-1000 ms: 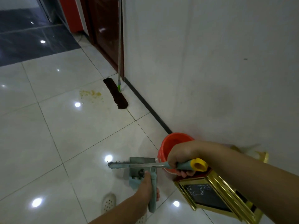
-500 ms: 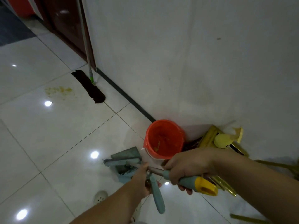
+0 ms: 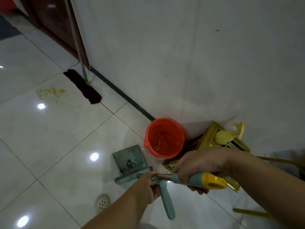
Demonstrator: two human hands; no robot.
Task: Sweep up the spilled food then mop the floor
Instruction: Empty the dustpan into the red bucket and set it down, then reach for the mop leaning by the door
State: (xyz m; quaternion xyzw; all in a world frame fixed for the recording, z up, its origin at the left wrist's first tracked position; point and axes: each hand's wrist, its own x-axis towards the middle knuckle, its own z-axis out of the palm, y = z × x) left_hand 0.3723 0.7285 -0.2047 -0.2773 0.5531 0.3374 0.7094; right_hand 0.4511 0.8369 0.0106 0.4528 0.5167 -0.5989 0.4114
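Observation:
My right hand (image 3: 200, 164) grips a teal broom handle with a yellow end (image 3: 212, 181). My left hand (image 3: 147, 185) holds the teal dustpan handle (image 3: 166, 199), with the grey-green dustpan (image 3: 129, 160) resting low by the floor in front of it. An orange bin (image 3: 164, 139) with yellowish food scraps inside stands against the wall just beyond the dustpan. A yellowish smear of spilled food (image 3: 51, 93) lies on the white tiles at the left. A mop (image 3: 83, 86) with a dark flat head leans on the wall corner beside that smear.
A white wall (image 3: 181, 55) with a dark skirting strip runs along the right. Gold-framed objects (image 3: 219, 142) lie on the floor behind the bin. A brown door (image 3: 54, 22) is at the top left. My white shoe (image 3: 102, 203) shows near the bottom.
The view has swung right and down toward the bin. The dustpan has tipped from over the bin's side down to the floor, and both hands have lowered with their handles.

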